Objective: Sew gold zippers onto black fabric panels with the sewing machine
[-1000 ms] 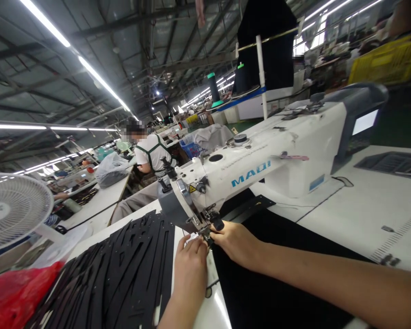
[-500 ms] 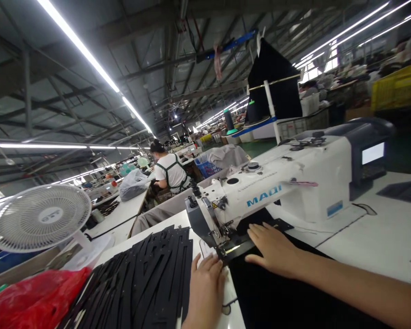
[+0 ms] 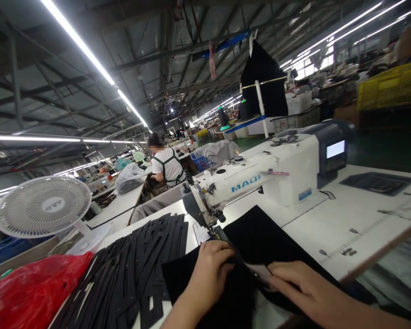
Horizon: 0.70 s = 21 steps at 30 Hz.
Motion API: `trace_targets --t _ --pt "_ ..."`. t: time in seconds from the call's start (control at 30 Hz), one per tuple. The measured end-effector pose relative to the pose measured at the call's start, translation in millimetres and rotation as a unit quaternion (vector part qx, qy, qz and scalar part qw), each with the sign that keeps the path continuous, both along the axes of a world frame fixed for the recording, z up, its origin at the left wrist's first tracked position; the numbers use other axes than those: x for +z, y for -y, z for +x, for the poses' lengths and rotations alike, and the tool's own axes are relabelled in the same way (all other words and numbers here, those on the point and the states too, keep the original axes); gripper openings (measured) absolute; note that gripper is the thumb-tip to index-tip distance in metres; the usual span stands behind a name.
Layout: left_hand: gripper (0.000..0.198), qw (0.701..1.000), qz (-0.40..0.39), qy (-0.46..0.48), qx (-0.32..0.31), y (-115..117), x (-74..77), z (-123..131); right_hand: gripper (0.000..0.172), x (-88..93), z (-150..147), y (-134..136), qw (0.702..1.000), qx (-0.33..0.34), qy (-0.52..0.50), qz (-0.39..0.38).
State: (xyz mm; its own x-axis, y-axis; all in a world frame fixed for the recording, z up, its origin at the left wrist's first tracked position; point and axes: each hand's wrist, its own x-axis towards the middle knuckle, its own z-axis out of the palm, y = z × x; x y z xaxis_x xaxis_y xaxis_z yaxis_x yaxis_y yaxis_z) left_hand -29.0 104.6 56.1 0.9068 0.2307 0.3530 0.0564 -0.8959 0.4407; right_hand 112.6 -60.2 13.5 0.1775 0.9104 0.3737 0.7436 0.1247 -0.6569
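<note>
Black fabric lies across the sewing machine bed, with one part spreading left under my left hand and another to the right. My left hand is closed on the fabric just in front of the needle area of the white sewing machine, its fingers curled. Lower right, my right hand pinches a blurred, pale grey flat piece at the fabric; I cannot make out what it is. Left of the machine lies a pile of black cut strips.
A red plastic bag and a white fan stand at the left. Thread cones sit on a stand behind the machine. Farther back, a person in a white shirt sits at another table. A dark tray is set in the tabletop.
My right hand has left its flat place beside the needle, come nearer to me and closed in a pinch. My left hand has curled onto the fabric, which now also spreads left.
</note>
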Motion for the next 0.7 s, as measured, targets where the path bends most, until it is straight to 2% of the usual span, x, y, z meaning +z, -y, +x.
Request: trace_targets --t 0.07,0.17,0.27,0.33,0.4,0.47,0.53,0.57,0.6,0.67,0.7 --pt "0.035 0.998 -0.048 -0.007 -0.042 1.5 12.4 6.8 0.039 5.1 8.1 -2.0 0.999 -0.001 -0.036 -0.029" --pt "0.026 0.99 -0.108 -0.001 -0.093 3.6 24.1 15.1 0.039 14.8 18.2 -3.1 0.999 0.008 -0.019 -0.026" --pt "0.02 0.989 -0.119 0.023 -0.089 7.1 27.6 20.5 0.037 24.7 13.8 -4.3 0.999 -0.006 0.04 0.01" --pt "0.018 0.989 -0.121 0.044 -0.071 9.5 28.2 23.5 0.032 24.1 -2.9 -8.4 0.987 -0.051 0.116 0.097" --pt "0.016 0.987 -0.136 0.064 -0.059 10.4 29.5 26.0 0.027 14.8 -26.7 -16.5 0.95 -0.068 0.206 0.224" --pt "0.01 0.983 -0.148 0.095 -0.043 8.3 32.2 26.5 0.026 0.8 -46.6 -27.4 0.908 0.006 0.28 0.312" --pt "0.005 0.98 -0.149 0.134 -0.013 3.2 35.9 24.0 0.016 -10.5 -52.7 -38.4 0.913 0.031 0.326 0.243" --pt "0.007 0.977 -0.146 0.153 0.005 0.0 37.8 21.8 0.014 -13.3 -50.3 -43.2 0.936 -0.001 0.328 0.124" --pt "0.009 0.975 -0.142 0.167 0.021 -3.0 39.5 19.3 0.014 -14.1 -46.0 -47.5 0.943 -0.019 0.328 0.058" --pt "0.012 0.973 -0.135 0.184 0.045 -7.0 41.7 15.0 0.012 -10.0 -37.8 -54.8 0.948 -0.022 0.318 0.003" --pt "0.013 0.971 -0.131 0.192 0.05 -7.4 41.9 13.5 0.01 -6.0 -36.8 -58.0 0.95 0.006 0.313 0.01"
